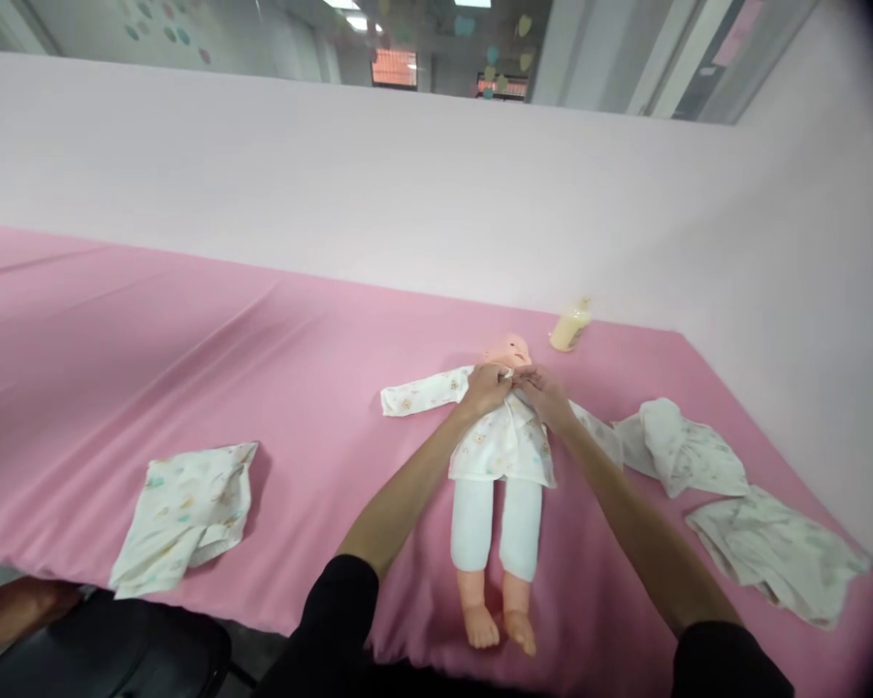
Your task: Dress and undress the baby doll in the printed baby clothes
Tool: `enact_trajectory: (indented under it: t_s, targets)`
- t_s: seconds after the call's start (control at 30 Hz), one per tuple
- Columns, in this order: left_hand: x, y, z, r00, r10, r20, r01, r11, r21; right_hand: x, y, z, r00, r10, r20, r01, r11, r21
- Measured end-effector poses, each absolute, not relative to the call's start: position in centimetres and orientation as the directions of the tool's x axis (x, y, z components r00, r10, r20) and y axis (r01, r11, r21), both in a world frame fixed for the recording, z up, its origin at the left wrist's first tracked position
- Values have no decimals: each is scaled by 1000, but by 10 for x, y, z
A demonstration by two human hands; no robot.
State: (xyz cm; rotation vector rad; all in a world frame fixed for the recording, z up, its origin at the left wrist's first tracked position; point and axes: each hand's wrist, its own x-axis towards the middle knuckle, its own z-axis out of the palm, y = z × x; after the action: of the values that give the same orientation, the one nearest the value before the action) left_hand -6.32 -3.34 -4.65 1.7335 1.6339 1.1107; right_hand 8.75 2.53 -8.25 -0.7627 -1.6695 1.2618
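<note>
A baby doll [510,351] lies on its back, its head toward the wall and its bare feet toward me. It wears a white printed baby shirt [501,446] with long sleeves, spread out to both sides, and plain white legwear [472,523]. At the shirt's neckline, just below the doll's chin, my left hand [489,386] is closed on the fabric. Close beside it, my right hand [542,393] pinches the same neckline with its fingertips. Whether a fastener sits between the fingers is too small to tell. My right forearm covers part of one sleeve.
Pink cloth [320,388] covers the table. A pump bottle [570,325] of pale yellow liquid stands near the wall. Crumpled printed clothes [680,448] and another garment [782,553] lie at right, a folded printed cloth [189,514] at left. A black chair [109,650] and someone's arm [18,611] show lower left.
</note>
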Motion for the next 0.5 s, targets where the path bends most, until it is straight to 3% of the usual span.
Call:
enact_trajectory:
  t_s: [0.17, 0.5]
  targets:
    - [-59, -36, -43, -99, 962, 254, 655, -129, 744, 86, 26, -81, -401, 865, 301, -45, 309, -950]
    - [-55, -31, -56, -188, 930, 316, 685, -107, 721, 85, 27, -78, -419, 856, 303, 68, 362, -930]
